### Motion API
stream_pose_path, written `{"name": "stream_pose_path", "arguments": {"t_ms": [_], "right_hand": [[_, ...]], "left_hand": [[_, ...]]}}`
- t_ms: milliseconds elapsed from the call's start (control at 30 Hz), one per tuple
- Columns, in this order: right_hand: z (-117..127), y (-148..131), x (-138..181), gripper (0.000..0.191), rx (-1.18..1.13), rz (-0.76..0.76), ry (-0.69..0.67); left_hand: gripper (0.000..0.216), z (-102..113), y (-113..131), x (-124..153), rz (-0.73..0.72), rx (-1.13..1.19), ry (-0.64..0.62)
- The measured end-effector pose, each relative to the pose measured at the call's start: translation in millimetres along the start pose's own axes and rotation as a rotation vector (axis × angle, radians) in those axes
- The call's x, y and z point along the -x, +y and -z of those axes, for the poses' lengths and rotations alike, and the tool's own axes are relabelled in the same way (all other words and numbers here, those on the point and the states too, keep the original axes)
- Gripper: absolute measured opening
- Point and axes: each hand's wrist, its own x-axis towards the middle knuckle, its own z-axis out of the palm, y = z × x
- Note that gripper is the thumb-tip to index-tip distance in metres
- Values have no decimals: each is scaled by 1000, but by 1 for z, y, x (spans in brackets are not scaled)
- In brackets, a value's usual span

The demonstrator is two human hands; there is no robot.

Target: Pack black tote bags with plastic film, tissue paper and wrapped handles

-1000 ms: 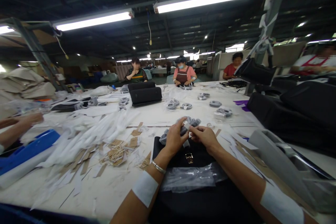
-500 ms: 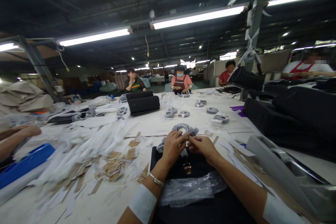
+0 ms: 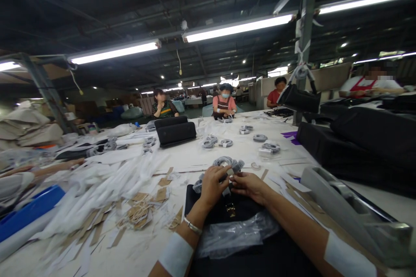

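Note:
My left hand (image 3: 212, 186) and my right hand (image 3: 248, 185) meet over a black bag (image 3: 214, 207) with a gold clasp (image 3: 230, 210). Both hands pinch a small pale strip (image 3: 230, 172) between their fingertips. A grey coiled strap bundle (image 3: 227, 163) lies just beyond the fingers. Crumpled clear plastic wrap (image 3: 234, 236) lies on the bag near my wrists. A bracelet sits on my left wrist.
White strips and brown tags (image 3: 139, 210) litter the table to the left. A blue tray (image 3: 29, 212) and another person's arm (image 3: 48, 169) are far left. Black bags (image 3: 364, 143) and a grey tool (image 3: 351, 212) stand right. Three people sit at the far end.
My hands have come lower and nearer to the bag, still pinching the strip. The person's arm at left has stretched further onto the table. The view has tilted slightly.

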Motion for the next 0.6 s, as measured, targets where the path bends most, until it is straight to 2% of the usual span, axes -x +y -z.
{"name": "stream_pose_path", "arguments": {"t_ms": [167, 333, 600], "right_hand": [[0, 4, -5, 11, 144, 159, -10], [-2, 14, -13, 20, 156, 341, -3], [-9, 11, -20, 26, 135, 324, 109]], "left_hand": [[41, -1, -3, 1, 70, 95, 23], [41, 0, -6, 0, 181, 197, 34], [40, 1, -2, 0, 229, 314, -36]]}}
